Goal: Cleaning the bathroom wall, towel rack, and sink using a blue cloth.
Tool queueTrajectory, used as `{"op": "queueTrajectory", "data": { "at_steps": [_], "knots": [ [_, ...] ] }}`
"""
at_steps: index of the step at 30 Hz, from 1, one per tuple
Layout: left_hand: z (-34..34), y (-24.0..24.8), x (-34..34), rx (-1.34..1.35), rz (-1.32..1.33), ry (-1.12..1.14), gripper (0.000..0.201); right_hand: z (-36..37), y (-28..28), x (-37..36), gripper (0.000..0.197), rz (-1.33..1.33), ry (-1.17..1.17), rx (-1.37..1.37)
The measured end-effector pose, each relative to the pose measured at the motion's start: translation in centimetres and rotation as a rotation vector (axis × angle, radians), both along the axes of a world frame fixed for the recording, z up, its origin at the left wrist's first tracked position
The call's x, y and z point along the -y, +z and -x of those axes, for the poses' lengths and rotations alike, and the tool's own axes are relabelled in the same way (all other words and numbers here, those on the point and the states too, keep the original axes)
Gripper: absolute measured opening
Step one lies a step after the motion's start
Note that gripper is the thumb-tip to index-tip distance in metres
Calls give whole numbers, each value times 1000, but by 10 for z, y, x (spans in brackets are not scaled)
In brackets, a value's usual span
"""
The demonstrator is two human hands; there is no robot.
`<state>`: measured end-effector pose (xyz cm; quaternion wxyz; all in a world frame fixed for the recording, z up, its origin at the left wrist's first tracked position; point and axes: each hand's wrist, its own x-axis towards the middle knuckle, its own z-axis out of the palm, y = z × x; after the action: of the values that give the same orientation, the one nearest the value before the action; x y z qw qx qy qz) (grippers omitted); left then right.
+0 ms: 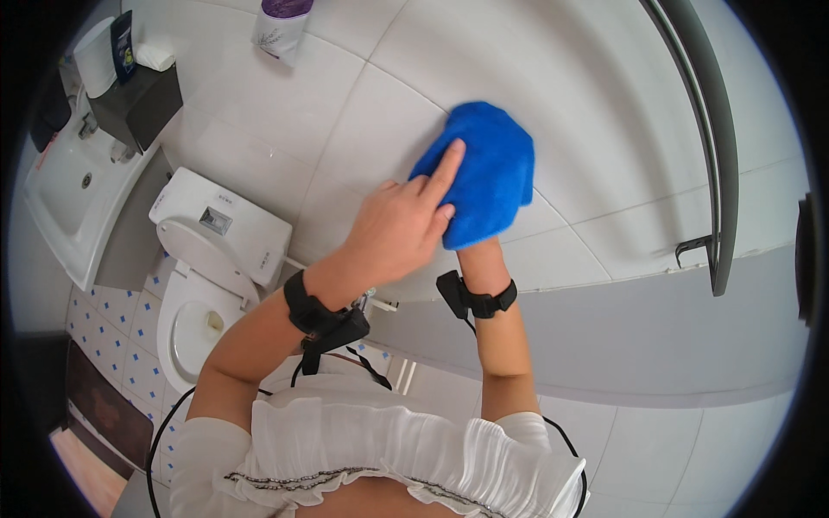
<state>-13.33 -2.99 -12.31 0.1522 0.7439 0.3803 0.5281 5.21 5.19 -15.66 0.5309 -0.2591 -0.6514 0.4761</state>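
Note:
A blue cloth (485, 173) hangs over my right hand, close to the white tiled wall. It covers the palm and fingers, so only the wrist of my right hand (480, 259) shows below its lower edge. From the left, my left hand (399, 226) reaches to the cloth. Its index finger lies stretched out on the blue fabric, and the thumb is spread apart against the cloth's near-left edge. The other fingers of that hand look bent and are partly hidden. Black straps with small boxes sit on both wrists.
A white toilet (186, 332) with raised lid stands at left, beside a washbasin (52, 194). Toiletries stand on a dark box (142, 108) above it. A purple-and-white pouch (283, 30) is at the wall. A grey rail (710, 147) curves along the right.

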Motion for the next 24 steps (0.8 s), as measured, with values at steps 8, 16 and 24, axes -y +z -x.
{"op": "queueTrajectory", "data": {
  "at_steps": [8,16,24],
  "knots": [
    [17,2,-7,72,-16,185,66,65,45,5,43,-857,-460,822],
    [19,-13,-10,-40,21,95,57,14,64,36,33,-920,-593,1031],
    [25,-17,-18,-4,18,189,58,61,51,5,37,-916,-577,816]
  ]
}}
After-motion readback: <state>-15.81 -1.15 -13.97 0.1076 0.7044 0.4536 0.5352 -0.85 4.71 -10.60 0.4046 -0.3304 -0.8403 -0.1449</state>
